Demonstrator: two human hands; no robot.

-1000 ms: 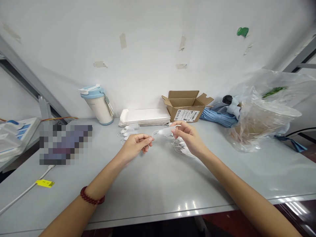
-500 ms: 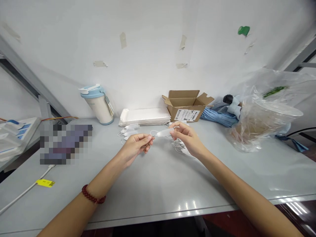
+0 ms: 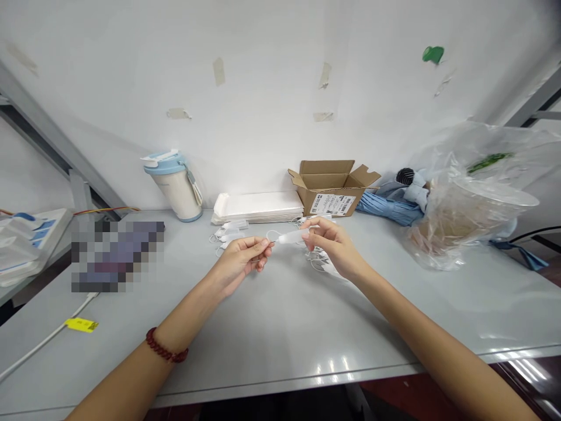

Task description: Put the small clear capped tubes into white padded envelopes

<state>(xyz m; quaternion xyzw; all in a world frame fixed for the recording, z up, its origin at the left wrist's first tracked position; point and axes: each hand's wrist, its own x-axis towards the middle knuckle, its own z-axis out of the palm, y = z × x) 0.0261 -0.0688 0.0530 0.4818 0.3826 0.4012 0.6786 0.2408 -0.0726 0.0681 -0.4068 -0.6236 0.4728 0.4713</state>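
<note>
Left hand (image 3: 245,257): pinches the thin dark tip and string of the small white tube | right hand (image 3: 326,240): holds the other end of the small white tube (image 3: 293,236), which is between both hands | just past the hands: more little tubes (image 3: 231,234) with strings | farther past them: flat white boxes (image 3: 263,206), open brown box (image 3: 335,196)
</note>
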